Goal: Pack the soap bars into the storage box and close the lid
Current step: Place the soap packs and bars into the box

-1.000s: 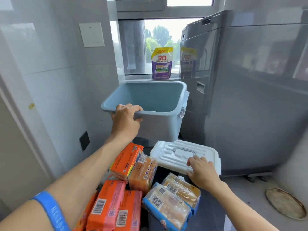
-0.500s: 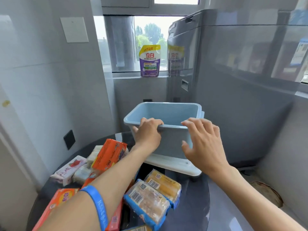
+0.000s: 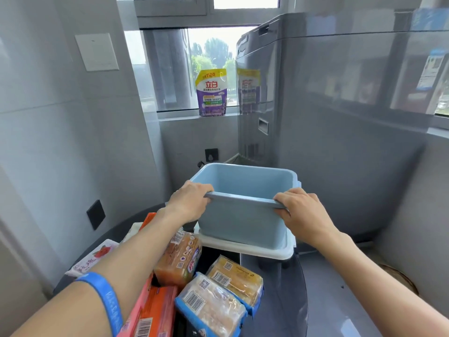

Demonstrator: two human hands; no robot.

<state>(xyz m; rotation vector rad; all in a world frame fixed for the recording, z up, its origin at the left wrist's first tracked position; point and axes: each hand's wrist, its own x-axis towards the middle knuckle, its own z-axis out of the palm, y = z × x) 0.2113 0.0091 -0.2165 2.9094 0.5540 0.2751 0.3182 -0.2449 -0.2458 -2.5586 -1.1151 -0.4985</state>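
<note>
Blue storage box (image 3: 243,220), empty, resting on its white lid (image 3: 245,249); your left hand (image 3: 189,203) and right hand (image 3: 301,210) each clamp its near rim. Settle it level, then load the wrapped soap bars (image 3: 211,305) lying nearest you flat.

Open blue box (image 3: 243,222) seemingly atop white lid (image 3: 245,246).

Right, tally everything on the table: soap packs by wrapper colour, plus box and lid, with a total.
Orange wrappers: 3
Clear wrappers over yellowish bars: 3
Pink and white wrapper: 1
Pale wrapper, behind left forearm: 1
Pale blue plastic storage box, held by left hand and right hand: 1
White plastic lid under the box: 1
Total: 10 in view.
</note>
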